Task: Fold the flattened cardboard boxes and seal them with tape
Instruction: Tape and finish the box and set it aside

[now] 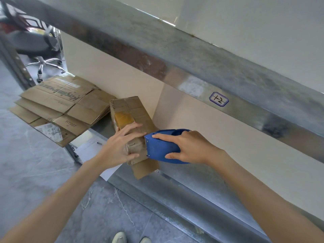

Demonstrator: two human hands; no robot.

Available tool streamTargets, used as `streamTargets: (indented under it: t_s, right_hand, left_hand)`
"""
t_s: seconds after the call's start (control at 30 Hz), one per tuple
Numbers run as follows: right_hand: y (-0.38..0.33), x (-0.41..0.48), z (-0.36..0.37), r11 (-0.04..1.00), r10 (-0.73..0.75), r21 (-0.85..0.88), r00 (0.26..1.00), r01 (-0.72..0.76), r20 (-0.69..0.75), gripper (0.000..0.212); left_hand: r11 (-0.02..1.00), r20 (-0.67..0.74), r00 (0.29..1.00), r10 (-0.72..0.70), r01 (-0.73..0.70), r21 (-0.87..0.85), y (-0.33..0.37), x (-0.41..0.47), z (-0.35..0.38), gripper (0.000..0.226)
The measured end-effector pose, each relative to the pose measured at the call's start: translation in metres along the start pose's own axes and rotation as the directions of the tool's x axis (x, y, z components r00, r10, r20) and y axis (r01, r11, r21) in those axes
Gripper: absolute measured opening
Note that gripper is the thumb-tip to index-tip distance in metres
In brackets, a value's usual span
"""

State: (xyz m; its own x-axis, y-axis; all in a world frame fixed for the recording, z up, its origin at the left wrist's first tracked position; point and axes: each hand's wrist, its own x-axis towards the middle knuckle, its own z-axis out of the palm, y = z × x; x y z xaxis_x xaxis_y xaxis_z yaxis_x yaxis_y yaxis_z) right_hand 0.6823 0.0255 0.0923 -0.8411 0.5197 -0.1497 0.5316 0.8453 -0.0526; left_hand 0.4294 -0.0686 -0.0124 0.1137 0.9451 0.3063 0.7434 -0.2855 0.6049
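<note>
Head view: a folded cardboard box (pixel 133 111) lies on the pale shelf (pixel 228 137), its long side running away from the person. The left hand (pixel 121 146) rests on the box's near end, with the fingers stretched flat across the top and the thumb against the end face, pressing rather than curling round it. Just right of that hand, the right hand (pixel 189 148) grips a blue tape dispenser (pixel 159 149), forefinger along its top edge and thumb beneath. The dispenser's front sits against the box's near right corner. Its mouth is hidden, so tape contact can't be confirmed. A stack of flattened boxes (pixel 64 104) lies just left of the box, overhanging the shelf edge.
</note>
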Motion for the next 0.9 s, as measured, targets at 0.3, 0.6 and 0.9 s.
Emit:
streamTargets:
  t_s: [0.3,0.6,0.9]
  right_hand:
    - [0.012,-0.003,0.007,1.0,0.007,0.027,1.0,-0.007,0.003,0.07]
    - [0.05,-0.028,0.006,0.997,0.07,0.021,0.997,-0.071,0.005,0.078]
    - [0.06,-0.041,0.003,0.983,0.181,0.0,0.983,-0.181,0.001,0.074]
  left_hand:
    - [0.999,0.013,1.0,-0.023,0.022,0.027,-0.001,-0.001,0.001,0.068]
    - [1.0,0.042,0.999,-0.022,0.021,0.008,-0.004,-0.001,-0.005,0.069]
    - [1.0,0.032,0.999,-0.028,0.028,0.008,-0.006,-0.001,-0.004,0.068]
